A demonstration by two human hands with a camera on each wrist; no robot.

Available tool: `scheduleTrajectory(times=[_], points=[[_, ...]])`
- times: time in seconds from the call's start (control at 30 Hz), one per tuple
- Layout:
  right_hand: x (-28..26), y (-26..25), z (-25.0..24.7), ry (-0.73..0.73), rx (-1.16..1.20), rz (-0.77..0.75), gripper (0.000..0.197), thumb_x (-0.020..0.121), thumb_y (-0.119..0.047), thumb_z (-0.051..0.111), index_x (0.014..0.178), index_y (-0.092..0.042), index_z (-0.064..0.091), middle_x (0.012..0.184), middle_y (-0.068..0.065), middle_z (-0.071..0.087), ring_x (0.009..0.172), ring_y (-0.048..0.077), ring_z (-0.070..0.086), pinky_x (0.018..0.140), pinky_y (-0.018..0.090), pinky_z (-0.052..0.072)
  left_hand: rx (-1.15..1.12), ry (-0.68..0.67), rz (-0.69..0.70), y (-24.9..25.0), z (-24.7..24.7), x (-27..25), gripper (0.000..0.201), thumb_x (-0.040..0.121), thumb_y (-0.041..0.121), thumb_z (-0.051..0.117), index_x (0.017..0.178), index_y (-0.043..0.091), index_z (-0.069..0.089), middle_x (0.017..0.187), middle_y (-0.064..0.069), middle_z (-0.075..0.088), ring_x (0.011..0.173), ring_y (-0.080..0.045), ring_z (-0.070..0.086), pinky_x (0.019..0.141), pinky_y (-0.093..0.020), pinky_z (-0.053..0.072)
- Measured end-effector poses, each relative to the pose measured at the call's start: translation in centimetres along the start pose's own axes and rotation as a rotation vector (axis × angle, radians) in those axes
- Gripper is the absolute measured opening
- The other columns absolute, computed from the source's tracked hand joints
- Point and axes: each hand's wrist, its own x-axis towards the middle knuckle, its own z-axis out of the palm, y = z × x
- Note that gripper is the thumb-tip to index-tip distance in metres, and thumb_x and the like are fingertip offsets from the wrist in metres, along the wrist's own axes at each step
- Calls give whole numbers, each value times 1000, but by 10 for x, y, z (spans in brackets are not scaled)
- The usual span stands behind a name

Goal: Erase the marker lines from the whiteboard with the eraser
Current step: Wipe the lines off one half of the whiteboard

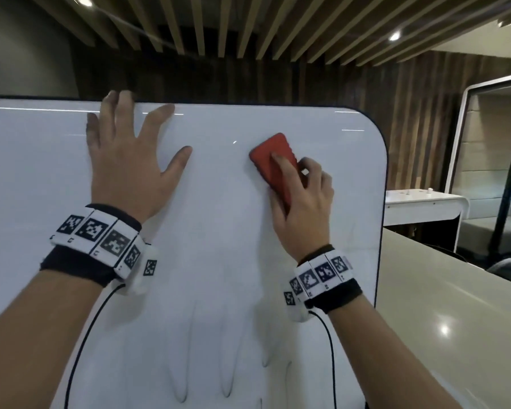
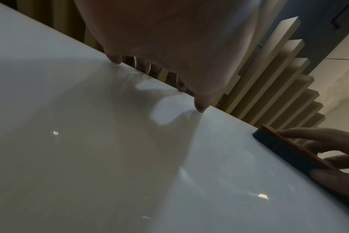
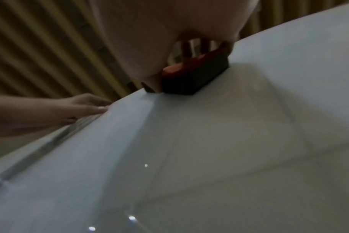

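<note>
Near top of glossy white rounded-corner whiteboard [image 1: 219, 231], red-backed dark-felt eraser [image 1: 273, 162] gripped by right hand [image 1: 303, 202]; left hand [image 1: 127, 169] laid flat, fingers spread

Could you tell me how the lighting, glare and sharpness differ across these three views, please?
Head view: bright, mostly sharp, ceiling glare streaks along the whiteboard top. Left wrist view: dim, the left hand casts a broad shadow. Right wrist view: darkest and blurred, eraser soft-edged.

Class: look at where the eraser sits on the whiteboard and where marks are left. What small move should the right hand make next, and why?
Probably draw the eraser down the whiteboard. The right hand presses it flat near the top, where the board looks clean; faint streaks show only near the bottom. The left hand lies spread on the board, seemingly bracing it.
</note>
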Motion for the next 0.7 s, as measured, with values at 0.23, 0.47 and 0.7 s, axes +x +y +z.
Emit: scheduleTrajectory(times=[0.23, 0.47, 0.7], points=[[-32, 99, -39, 254, -16, 645, 61, 92, -29, 58, 151, -20, 46, 133, 28, 46, 115, 47, 48, 101, 48, 38, 15, -32, -7, 1, -4, 0, 62, 99, 61, 47, 151, 29, 39, 162, -20, 26, 153, -40, 19, 123, -60, 17], [-43, -6, 3, -58, -36, -55, 51, 93, -24, 63, 144, -19, 53, 132, 23, 50, 111, 41, 50, 97, 48, 38, -9, -3, -29, 0, 1, -4, 61, 100, 60, 45, 152, 30, 37, 164, -18, 24, 156, -37, 14, 126, -59, 11], [-124, 75, -29, 139, 0, 634, 61, 92, -28, 61, 150, -17, 45, 130, 28, 46, 114, 46, 46, 105, 55, 40, -76, -92, -75, 25, 3, -38, 66, 99, 55, 48, 157, 32, 28, 170, -13, 5, 157, -40, 3, 126, -60, 10]])
